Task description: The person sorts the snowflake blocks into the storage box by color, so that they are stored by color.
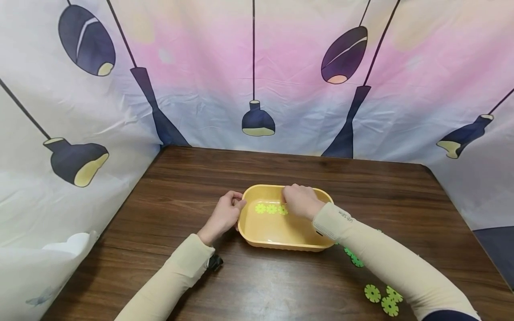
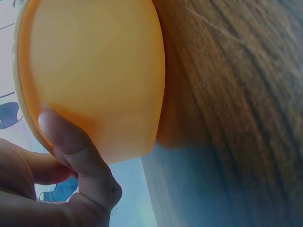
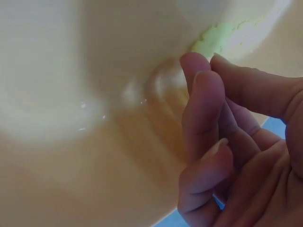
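A yellow plastic tray (image 1: pixel 277 232) stands on the table, several yellow-green notched snowflake discs (image 1: pixel 271 209) lined up in a row along its far inner side. My left hand (image 1: pixel 222 216) grips the tray's left end, and the left wrist view shows the thumb (image 2: pixel 71 132) pressed against its outer wall. Inside the tray, my right hand (image 1: pixel 302 201) pinches the disc at the row's right end between thumb and fingertips. The right wrist view has a pale green disc (image 3: pixel 215 40) right at those fingertips, partly washed out by glare.
Green snowflake discs (image 1: pixel 355 259) lie to the right of the tray, partly hidden by the right forearm. Nearer the front are 3 yellow-green discs (image 1: pixel 389 306). The dark wooden table (image 1: pixel 192 171) ends at a printed cloth backdrop (image 1: pixel 213 89).
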The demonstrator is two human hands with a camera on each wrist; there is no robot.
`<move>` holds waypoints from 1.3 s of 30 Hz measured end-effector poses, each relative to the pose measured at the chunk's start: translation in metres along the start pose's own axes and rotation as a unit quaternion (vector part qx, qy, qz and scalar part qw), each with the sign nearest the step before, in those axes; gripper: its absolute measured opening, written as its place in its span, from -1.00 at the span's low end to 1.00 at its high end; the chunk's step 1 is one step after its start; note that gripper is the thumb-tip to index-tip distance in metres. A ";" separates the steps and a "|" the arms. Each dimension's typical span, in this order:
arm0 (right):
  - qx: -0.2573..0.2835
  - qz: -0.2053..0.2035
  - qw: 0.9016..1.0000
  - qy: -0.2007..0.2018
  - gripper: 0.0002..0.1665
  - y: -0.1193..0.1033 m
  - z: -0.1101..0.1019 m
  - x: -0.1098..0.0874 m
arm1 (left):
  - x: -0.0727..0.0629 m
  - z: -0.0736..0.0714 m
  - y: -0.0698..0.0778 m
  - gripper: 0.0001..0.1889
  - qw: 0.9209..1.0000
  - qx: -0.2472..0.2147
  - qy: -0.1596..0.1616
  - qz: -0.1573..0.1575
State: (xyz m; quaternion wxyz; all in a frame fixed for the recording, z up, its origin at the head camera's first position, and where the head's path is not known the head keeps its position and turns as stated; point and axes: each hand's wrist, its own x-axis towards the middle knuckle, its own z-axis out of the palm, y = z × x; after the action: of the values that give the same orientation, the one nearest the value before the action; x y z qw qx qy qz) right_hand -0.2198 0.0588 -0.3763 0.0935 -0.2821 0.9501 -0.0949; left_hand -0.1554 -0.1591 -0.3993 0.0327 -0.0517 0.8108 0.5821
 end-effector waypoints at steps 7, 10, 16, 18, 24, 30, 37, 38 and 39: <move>0.011 -0.002 1.000 0.021 -0.74 0.004 -0.005 -0.006 | 0.000 0.001 -0.001 -0.78 1.000 0.006 0.000 0.002; 0.013 -0.003 1.000 0.023 -0.75 0.004 -0.009 -0.010 | 0.000 0.001 -0.001 -0.77 1.000 0.007 0.000 0.001; 0.026 -0.003 0.999 0.025 -0.83 0.001 -0.024 -0.019 | -0.001 0.001 0.000 -0.78 1.000 0.008 -0.003 0.001; 0.030 0.001 0.999 0.028 -0.83 0.000 -0.030 -0.023 | -0.001 0.001 0.000 -0.77 1.000 0.009 -0.003 0.001; 0.044 0.005 0.997 0.057 -0.84 0.003 -0.047 -0.038 | -0.001 0.001 0.001 -0.77 1.000 0.017 0.001 -0.001; 0.077 0.023 0.993 0.084 -0.86 0.012 -0.062 -0.055 | -0.001 0.002 0.001 -0.76 1.000 0.023 0.003 0.002; 0.110 0.035 0.987 0.113 -0.87 0.037 -0.064 -0.080 | 0.000 0.001 0.000 -0.76 1.000 0.019 -0.001 0.008; 0.116 0.038 0.986 0.115 -0.86 0.042 -0.064 -0.084 | 0.000 0.001 0.000 -0.76 1.000 0.018 -0.002 0.009; 0.121 0.042 0.985 0.115 -0.86 0.046 -0.063 -0.089 | 0.000 0.001 0.000 -0.76 1.000 0.018 -0.003 0.010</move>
State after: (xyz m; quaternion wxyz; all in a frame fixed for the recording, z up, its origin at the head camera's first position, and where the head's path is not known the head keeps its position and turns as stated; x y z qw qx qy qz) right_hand -0.1852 0.1543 -0.3157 0.0207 -0.2155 0.9472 -0.2366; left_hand -0.1559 -0.1577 -0.3995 0.0299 -0.0412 0.8217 0.5676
